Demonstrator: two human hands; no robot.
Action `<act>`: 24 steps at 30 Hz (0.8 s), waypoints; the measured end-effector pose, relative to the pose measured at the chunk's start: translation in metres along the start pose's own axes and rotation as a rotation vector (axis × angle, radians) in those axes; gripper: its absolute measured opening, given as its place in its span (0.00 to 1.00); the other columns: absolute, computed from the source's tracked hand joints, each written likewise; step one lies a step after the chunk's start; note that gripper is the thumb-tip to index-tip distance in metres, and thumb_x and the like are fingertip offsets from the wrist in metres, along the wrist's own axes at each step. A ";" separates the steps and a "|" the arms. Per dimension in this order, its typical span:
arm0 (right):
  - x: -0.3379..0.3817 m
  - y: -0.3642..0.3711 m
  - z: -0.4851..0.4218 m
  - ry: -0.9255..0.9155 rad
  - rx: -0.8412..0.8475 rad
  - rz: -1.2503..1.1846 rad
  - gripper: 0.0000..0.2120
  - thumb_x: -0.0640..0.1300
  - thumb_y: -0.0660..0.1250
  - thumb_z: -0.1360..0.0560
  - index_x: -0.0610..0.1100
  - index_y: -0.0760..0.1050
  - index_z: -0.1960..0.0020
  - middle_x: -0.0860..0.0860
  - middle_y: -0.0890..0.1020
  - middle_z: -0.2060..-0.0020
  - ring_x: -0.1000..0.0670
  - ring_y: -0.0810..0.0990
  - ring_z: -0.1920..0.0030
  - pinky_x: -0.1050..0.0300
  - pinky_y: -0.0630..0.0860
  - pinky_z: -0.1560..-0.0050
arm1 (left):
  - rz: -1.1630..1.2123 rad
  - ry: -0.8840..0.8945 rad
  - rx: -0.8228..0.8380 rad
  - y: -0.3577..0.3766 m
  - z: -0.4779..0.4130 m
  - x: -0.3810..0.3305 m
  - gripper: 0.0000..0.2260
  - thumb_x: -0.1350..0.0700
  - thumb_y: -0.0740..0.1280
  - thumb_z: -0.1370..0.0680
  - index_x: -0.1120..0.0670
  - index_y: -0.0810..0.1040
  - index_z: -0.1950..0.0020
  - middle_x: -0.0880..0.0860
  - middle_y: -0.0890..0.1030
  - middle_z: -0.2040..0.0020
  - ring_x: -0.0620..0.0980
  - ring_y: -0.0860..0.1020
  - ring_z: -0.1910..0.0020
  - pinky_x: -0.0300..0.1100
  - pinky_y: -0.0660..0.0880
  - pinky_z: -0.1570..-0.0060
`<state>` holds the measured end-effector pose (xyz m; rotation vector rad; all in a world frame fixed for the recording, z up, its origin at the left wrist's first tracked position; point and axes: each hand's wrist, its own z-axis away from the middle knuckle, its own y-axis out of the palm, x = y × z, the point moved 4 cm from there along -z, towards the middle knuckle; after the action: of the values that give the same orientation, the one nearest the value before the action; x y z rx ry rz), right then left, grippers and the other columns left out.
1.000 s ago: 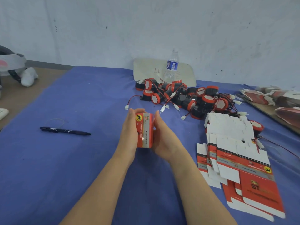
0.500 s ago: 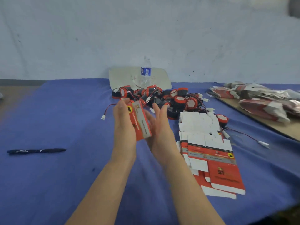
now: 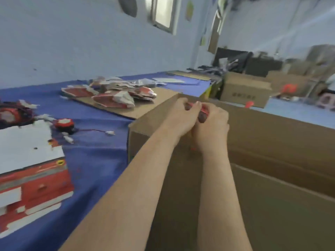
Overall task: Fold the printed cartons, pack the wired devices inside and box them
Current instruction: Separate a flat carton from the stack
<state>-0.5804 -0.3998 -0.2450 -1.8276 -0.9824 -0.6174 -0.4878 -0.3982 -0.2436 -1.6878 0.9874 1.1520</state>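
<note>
left hand [image 3: 178, 115] and right hand [image 3: 213, 124] have carried the small red printed carton [image 3: 204, 109] over the large brown cardboard box [image 3: 275, 142]. fingers [image 3: 187, 105] of both grip it, box directly beneath.

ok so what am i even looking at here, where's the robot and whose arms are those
There is no robot here. These are a person's two bare arms, filmed by a camera worn on their head that looks forward and down, which is why the arms come in from the bottom edge.

The left hand and right hand together grip a small red carton, mostly hidden by the fingers, over a big brown box.

To the left, on the blue cloth, lie a stack of flat cartons not yet folded and one red device with its wire. Further back is a pile of red and white printed pieces on a cardboard sheet.

The picture is blurred, so no print can be read.
</note>
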 end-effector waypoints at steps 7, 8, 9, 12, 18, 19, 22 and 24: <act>-0.010 -0.003 0.009 -0.039 -0.075 -0.085 0.15 0.40 0.60 0.22 0.48 0.72 0.36 0.51 0.75 0.37 0.53 0.72 0.37 0.64 0.65 0.40 | 0.270 -0.155 0.050 0.025 0.001 0.014 0.12 0.49 0.59 0.19 0.54 0.78 0.45 0.50 0.80 0.56 0.47 0.79 0.56 0.38 0.74 0.54; -0.002 0.008 0.015 -0.058 -0.062 -0.229 0.13 0.40 0.60 0.21 0.49 0.74 0.38 0.54 0.78 0.43 0.57 0.75 0.44 0.69 0.68 0.48 | 0.293 -0.119 -0.015 0.010 0.005 0.015 0.10 0.50 0.60 0.19 0.53 0.78 0.48 0.48 0.82 0.59 0.44 0.80 0.59 0.34 0.75 0.58; 0.007 0.022 0.022 -0.081 -0.039 -0.338 0.11 0.40 0.61 0.21 0.50 0.75 0.41 0.58 0.79 0.48 0.62 0.76 0.51 0.73 0.69 0.54 | 0.294 -0.072 -0.091 -0.009 0.009 0.016 0.09 0.51 0.61 0.19 0.52 0.78 0.48 0.47 0.82 0.59 0.42 0.80 0.59 0.33 0.75 0.60; 0.037 0.087 0.047 -0.132 0.126 -0.519 0.08 0.41 0.62 0.22 0.53 0.74 0.49 0.64 0.79 0.58 0.67 0.77 0.56 0.74 0.71 0.56 | 0.163 0.067 -0.355 -0.087 0.028 0.035 0.05 0.53 0.62 0.19 0.50 0.77 0.47 0.45 0.81 0.52 0.37 0.78 0.54 0.28 0.74 0.56; 0.082 0.237 0.125 -0.138 0.739 -0.277 0.15 0.42 0.60 0.21 0.40 0.74 0.36 0.45 0.79 0.39 0.45 0.75 0.38 0.58 0.67 0.46 | -0.228 -0.281 -0.875 -0.264 0.100 0.126 0.13 0.58 0.61 0.20 0.59 0.74 0.37 0.58 0.74 0.36 0.54 0.73 0.40 0.44 0.69 0.37; 0.082 0.253 0.133 -0.126 0.791 -0.214 0.13 0.42 0.60 0.21 0.40 0.75 0.39 0.44 0.79 0.41 0.43 0.75 0.40 0.55 0.68 0.49 | -0.266 -0.398 -0.888 -0.285 0.113 0.143 0.16 0.57 0.61 0.20 0.59 0.72 0.34 0.60 0.72 0.33 0.57 0.72 0.37 0.48 0.68 0.35; 0.084 0.281 0.147 -0.172 0.840 -0.062 0.05 0.41 0.58 0.23 0.44 0.73 0.53 0.42 0.81 0.49 0.39 0.77 0.48 0.54 0.68 0.59 | -0.249 -0.587 -0.850 -0.313 0.143 0.177 0.21 0.54 0.59 0.20 0.60 0.66 0.28 0.59 0.69 0.30 0.59 0.70 0.36 0.51 0.69 0.37; 0.090 0.289 0.152 -0.222 0.812 -0.030 0.09 0.40 0.57 0.24 0.44 0.74 0.48 0.43 0.81 0.47 0.40 0.77 0.47 0.54 0.69 0.57 | -0.221 -0.582 -0.823 -0.312 0.147 0.185 0.21 0.54 0.58 0.20 0.59 0.65 0.28 0.57 0.70 0.31 0.56 0.71 0.38 0.49 0.70 0.39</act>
<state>-0.2897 -0.2993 -0.3871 -1.1624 -1.1844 0.0034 -0.1938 -0.1836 -0.3876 -1.8040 -0.0728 1.8916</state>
